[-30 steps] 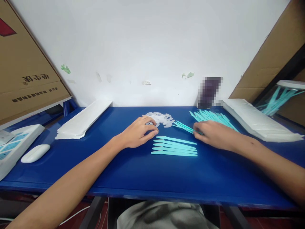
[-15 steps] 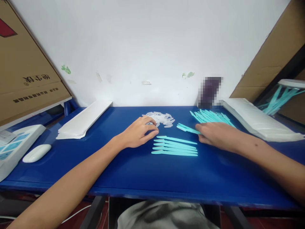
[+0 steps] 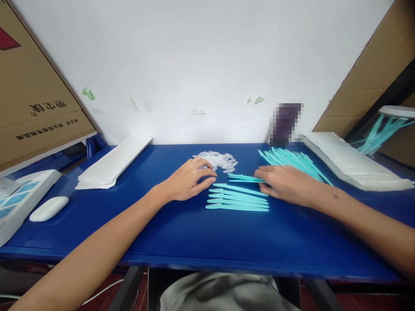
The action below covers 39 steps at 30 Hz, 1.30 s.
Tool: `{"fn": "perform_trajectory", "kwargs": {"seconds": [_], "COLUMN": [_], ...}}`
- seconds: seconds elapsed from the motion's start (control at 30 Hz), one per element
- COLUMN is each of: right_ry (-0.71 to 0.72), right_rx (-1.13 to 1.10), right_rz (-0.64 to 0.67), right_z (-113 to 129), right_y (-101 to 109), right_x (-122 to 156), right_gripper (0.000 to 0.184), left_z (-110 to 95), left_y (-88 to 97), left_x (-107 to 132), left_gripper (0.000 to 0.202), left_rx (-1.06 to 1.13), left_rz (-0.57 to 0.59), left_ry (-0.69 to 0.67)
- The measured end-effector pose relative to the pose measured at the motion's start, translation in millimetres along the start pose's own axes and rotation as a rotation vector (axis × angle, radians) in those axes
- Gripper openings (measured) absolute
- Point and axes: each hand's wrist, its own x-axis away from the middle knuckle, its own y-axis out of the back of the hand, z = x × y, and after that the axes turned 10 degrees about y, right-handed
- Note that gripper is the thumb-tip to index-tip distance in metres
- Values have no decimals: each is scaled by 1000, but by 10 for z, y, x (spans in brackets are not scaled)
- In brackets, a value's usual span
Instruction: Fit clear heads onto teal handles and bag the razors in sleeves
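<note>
My right hand [image 3: 280, 183] is closed on a few turquoise eyebrow razors [image 3: 244, 178], whose narrow ends point left. Just below them, several more razors [image 3: 238, 201] lie side by side in a row on the blue table. My left hand [image 3: 191, 179] rests with its fingers apart and nothing visible in them, beside a heap of small translucent white covers [image 3: 218, 160]. Its fingertips partly hide the heap's near left side. Behind my right hand spreads a loose pile of turquoise razors [image 3: 292, 159], partly covered by that hand.
White flat packages lie at the left [image 3: 113, 162] and right [image 3: 356, 164]. A white computer mouse [image 3: 49, 209] and a white device with blue panels [image 3: 27, 194] sit at far left. Cardboard boxes flank the table [image 3: 210, 255]; a clear tub [image 3: 382, 134] of razors stands right.
My right hand has moved left with the razors, bringing them over the back of the row. My left hand has stayed in place.
</note>
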Motion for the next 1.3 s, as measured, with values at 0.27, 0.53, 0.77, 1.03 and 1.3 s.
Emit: {"fn": "perform_trajectory", "kwargs": {"seconds": [0.27,0.53,0.77,1.03,1.3], "right_ry": [54,81,64,45,112], "right_rx": [-11,-144,-367,-390,-417], "right_rz": [-161,-241,-234,-242,-243], "right_z": [71,59,91,142,200], "right_y": [-11,-56,-46,-52,-45], "right_x": [-73,-83,-118,-80,-60], "right_gripper": [25,29,47,41,40], "left_z": [-21,-18,-3,-39,-83], "left_y": [-42,-84,-87,-71,-76], "left_x": [-22,-46,-30,-12,31], "left_gripper": [42,45,42,39,52], "left_rx": [8,-6,5,32,11], "left_rz": [-14,-3,19,49,144], "left_ry": [-1,29,-7,-46,-58]}}
